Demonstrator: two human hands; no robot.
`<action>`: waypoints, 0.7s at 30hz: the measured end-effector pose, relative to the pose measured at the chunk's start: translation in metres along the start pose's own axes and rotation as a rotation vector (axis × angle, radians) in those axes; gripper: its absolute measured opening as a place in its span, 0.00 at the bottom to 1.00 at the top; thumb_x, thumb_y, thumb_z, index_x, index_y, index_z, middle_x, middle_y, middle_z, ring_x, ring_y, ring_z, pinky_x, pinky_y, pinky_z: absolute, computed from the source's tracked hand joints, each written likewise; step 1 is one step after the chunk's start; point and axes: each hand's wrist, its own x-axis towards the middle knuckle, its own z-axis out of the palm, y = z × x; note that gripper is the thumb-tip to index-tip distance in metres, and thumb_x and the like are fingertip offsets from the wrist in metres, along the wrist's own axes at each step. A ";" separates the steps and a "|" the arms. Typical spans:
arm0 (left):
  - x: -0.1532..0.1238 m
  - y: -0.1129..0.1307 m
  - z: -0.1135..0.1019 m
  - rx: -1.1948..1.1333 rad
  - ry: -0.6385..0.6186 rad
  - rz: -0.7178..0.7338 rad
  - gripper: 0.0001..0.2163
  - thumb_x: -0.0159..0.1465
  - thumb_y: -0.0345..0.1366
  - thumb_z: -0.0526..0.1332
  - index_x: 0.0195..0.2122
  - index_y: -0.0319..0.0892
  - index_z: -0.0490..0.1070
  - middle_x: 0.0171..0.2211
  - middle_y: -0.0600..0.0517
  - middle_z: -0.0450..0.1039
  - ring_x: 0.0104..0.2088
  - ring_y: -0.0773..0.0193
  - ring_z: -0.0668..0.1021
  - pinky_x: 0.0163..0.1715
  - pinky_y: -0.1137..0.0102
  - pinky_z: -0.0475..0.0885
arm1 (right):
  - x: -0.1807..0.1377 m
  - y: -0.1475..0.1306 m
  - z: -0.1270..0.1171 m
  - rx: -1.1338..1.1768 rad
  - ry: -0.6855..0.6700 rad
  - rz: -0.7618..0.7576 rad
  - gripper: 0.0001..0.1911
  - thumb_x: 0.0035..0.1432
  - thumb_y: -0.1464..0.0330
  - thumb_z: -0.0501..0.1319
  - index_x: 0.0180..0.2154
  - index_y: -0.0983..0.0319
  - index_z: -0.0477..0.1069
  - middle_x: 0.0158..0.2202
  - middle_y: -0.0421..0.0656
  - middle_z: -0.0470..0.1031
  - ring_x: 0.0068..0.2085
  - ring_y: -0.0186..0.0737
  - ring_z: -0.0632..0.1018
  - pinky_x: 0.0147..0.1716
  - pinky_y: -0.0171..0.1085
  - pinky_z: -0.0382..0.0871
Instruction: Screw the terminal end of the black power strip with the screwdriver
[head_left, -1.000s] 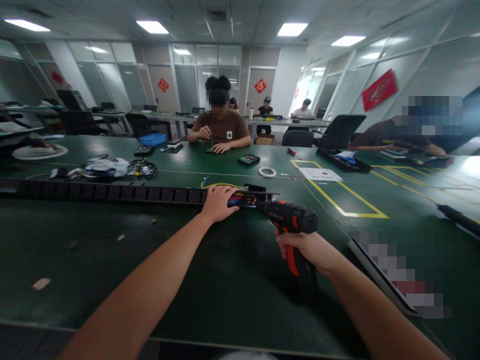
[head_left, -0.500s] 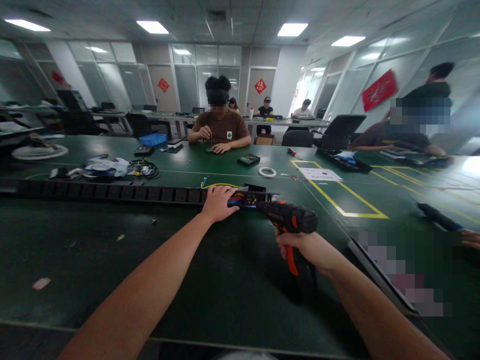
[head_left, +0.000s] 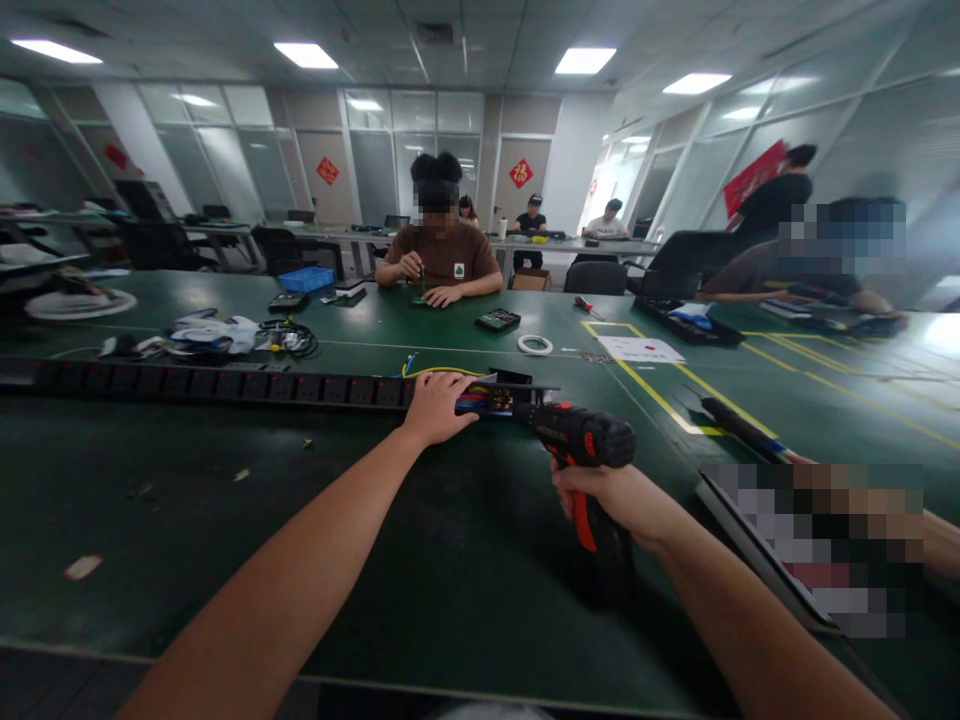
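A long black power strip [head_left: 247, 385] lies across the table, its row of sockets running off to the left. At its right end the housing is uncovered, showing a small circuit board [head_left: 501, 400] and coloured wires. My left hand [head_left: 439, 408] grips the strip beside this opening, fingers over the far edge and thumb on the near side. In my right hand [head_left: 600, 492] is a black and orange cordless drill [head_left: 581, 435], pointing left with its nose at the exposed end. The drill's tip is too dark to make out.
From the right, another person's hand [head_left: 814, 470] holds a black, pen-like tool [head_left: 739, 425] near a blurred tray-like item [head_left: 757, 545]. Beyond the strip lie a white ring [head_left: 535, 345], a cable bundle [head_left: 289, 338] and a screwdriver [head_left: 583, 304]. A co-worker [head_left: 442, 250] sits opposite.
The other person's hand with the black tool has come in leftward from the right. A standing person in the back right has moved left. My hands and the drill look unmoved.
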 end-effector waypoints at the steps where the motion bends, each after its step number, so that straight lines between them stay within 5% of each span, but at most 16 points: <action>1: 0.000 0.000 0.000 -0.001 0.002 0.000 0.29 0.63 0.52 0.68 0.63 0.51 0.68 0.60 0.47 0.72 0.61 0.46 0.71 0.63 0.50 0.56 | 0.000 0.000 0.000 -0.002 0.000 0.000 0.07 0.48 0.67 0.65 0.33 0.60 0.71 0.21 0.38 0.74 0.24 0.39 0.75 0.27 0.37 0.69; 14: 0.000 -0.001 0.001 0.001 0.008 0.008 0.29 0.62 0.52 0.68 0.63 0.50 0.68 0.60 0.47 0.73 0.60 0.45 0.71 0.63 0.50 0.56 | 0.001 0.001 0.000 0.003 -0.003 0.015 0.08 0.48 0.66 0.65 0.33 0.60 0.71 0.20 0.38 0.75 0.24 0.40 0.75 0.27 0.37 0.69; 21: 0.000 0.000 0.000 0.007 0.000 -0.003 0.29 0.62 0.52 0.68 0.63 0.50 0.68 0.60 0.47 0.72 0.61 0.46 0.71 0.63 0.50 0.57 | -0.004 -0.005 0.004 0.022 0.048 0.067 0.19 0.46 0.64 0.66 0.41 0.63 0.72 0.20 0.37 0.75 0.25 0.41 0.76 0.28 0.38 0.68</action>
